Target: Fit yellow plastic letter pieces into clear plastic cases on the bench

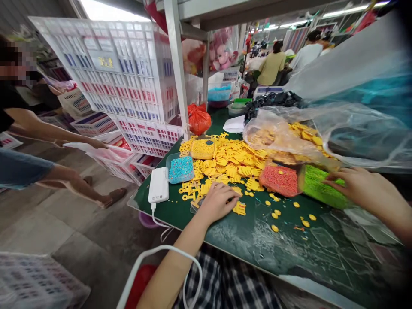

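Note:
My left hand [220,201] rests on the green tabletop, its fingers curled over a small yellow plastic piece [239,208] that pokes out beneath the fingertips. Over a tray of bright green beads [322,187], my right hand [349,182] has thumb and fingers pinched together; whatever is between them is too small to make out. Beside it sits a tray of red-orange beads [279,180]. A pile of flat yellow plastic pieces [233,156] spreads behind my left hand. Blue beads [180,169] and yellow beads [203,148] fill two more trays on the left.
A white power bank [159,184] with a cable lies at the table's left edge. Small yellow discs [274,228] are scattered in front. Clear bags [289,133] lie behind. Stacked white crates [128,73] stand left, where a person [22,124] reaches into another crate.

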{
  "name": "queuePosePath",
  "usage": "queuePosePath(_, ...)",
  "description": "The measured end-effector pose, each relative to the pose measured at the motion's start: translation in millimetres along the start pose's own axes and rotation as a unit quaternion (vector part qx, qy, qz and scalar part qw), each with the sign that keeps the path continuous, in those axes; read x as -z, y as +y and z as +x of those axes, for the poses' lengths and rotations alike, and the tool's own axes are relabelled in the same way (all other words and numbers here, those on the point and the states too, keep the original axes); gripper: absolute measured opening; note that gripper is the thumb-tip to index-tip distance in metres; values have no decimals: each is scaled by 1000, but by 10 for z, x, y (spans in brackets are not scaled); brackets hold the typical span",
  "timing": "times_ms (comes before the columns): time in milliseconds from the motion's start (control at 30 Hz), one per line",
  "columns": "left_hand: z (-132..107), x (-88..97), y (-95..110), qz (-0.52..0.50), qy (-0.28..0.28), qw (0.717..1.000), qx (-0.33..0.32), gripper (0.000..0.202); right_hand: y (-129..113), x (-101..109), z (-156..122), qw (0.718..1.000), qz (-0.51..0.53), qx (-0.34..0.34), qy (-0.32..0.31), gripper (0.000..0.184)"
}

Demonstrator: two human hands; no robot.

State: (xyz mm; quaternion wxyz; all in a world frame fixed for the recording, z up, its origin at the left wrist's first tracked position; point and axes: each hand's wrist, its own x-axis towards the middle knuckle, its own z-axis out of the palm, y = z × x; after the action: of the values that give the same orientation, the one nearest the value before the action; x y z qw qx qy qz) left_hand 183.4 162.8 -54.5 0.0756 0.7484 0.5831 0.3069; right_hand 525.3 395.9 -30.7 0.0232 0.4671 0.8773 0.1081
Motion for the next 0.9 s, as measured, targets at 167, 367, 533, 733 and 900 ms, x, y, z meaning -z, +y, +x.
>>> queuePosePath(167,31,9,-10,2,0,1000,-5,13,-204,133,-73,997,-2,-65,-28,15)
queuePosePath(367,54,5,-8,7,-6,1000,0,13,-355,182,-132,991,56,-119,41,23)
queuePosePath(533,57,1,-2,16,-12,1000,-2,13,-1104,390,-356,969,184,88,142,32)
queuePosePath(733,72,-15,-47,39,-7,999,-29,14,-1946,439,-451,922,290,241,88,14)
queuePosePath(900,76,-29,-40,51,-24,998,-39,14,-2122,267,-493,915,315,240,75,12)
